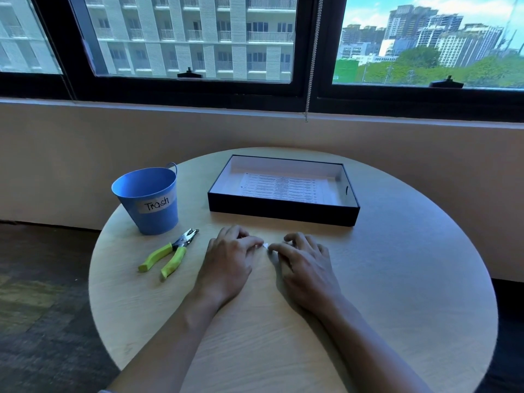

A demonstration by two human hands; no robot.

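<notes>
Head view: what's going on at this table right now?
A person has both hands on a round wooden table. The fingertips of the left hand and the right hand meet at a small white scrap; whether either hand pinches it is too small to tell. To the left, a hole punch with yellow-green handles lies untouched beside a blue bucket labelled Trash. Behind the hands, a black tray holds a printed sheet.

Round surface (pixel 397 279) carries: blue bucket (pixel 147 202) labelled "Trash", far left; green-handled hole punch (pixel 170 252) lying just in front of it; open black box (pixel 280 214), far centre, holding a printed sheet (pixel 280 187).
</notes>
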